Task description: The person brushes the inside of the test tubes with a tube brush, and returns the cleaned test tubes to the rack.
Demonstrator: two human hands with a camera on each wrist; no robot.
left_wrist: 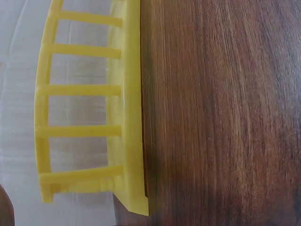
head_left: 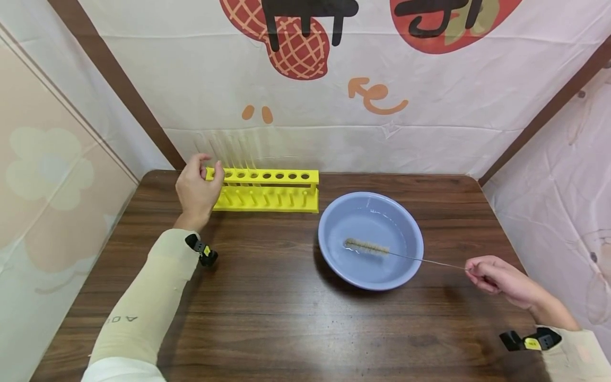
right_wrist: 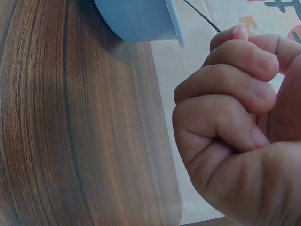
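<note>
My left hand point(head_left: 198, 185) is at the left end of a yellow test tube rack point(head_left: 286, 207), thumb and forefinger curved with a gap between them. Several clear test tubes point(head_left: 245, 154) stand in the rack's left holes, close by those fingers. In the left wrist view the rack's pegs point(left_wrist: 84, 90) fill the left side, and little of the hand shows. With curled fingers, my right hand point(head_left: 498, 278) pinches the thin wire handle of a test tube brush point(head_left: 367, 246). The brush's bristled head lies over the water inside a blue basin point(head_left: 329, 254).
Both the rack and the basin stand on a dark wooden table point(head_left: 267, 318), the rack near the back edge. Behind the table hangs a printed white cloth point(head_left: 429, 106); more cloth covers the left and right sides. The rack's right-hand holes hold no tubes.
</note>
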